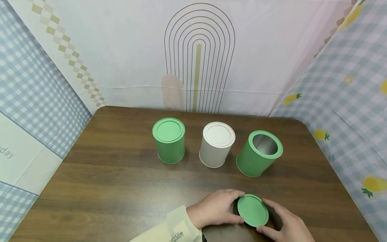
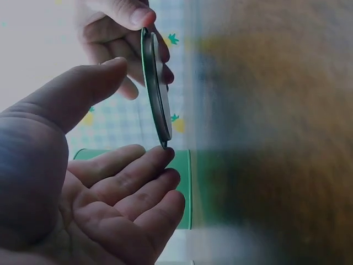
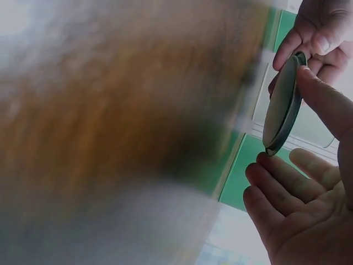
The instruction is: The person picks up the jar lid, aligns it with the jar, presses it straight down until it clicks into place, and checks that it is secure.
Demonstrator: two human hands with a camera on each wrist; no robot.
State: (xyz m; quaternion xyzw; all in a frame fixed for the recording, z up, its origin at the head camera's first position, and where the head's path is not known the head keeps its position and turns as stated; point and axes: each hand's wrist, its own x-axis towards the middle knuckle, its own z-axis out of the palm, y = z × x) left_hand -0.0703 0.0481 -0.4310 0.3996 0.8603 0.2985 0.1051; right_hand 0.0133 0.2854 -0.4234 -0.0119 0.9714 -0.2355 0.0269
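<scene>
Between both hands a round green lid [image 1: 253, 210] is held flat, close over the table, with its pale underside [image 3: 279, 105] facing down. My right hand [image 1: 287, 223] pinches the lid's edge between thumb and fingertips. On the other side, my left hand [image 1: 219, 208] has its fingers spread around the rim; in the left wrist view one fingertip [image 2: 167, 152] meets the lid's edge while the thumb stands apart from it. Just behind the hands stands an uncovered green can [image 1: 257, 158], its metallic inside showing.
A white can [image 1: 216, 148] with its lid on stands left of the uncovered can. Farther left is a green can [image 1: 170, 144], also lidded. All stand upright on the brown wooden table [image 1: 105, 181]. Patterned cloths [image 1: 127, 50] hang behind and at both sides.
</scene>
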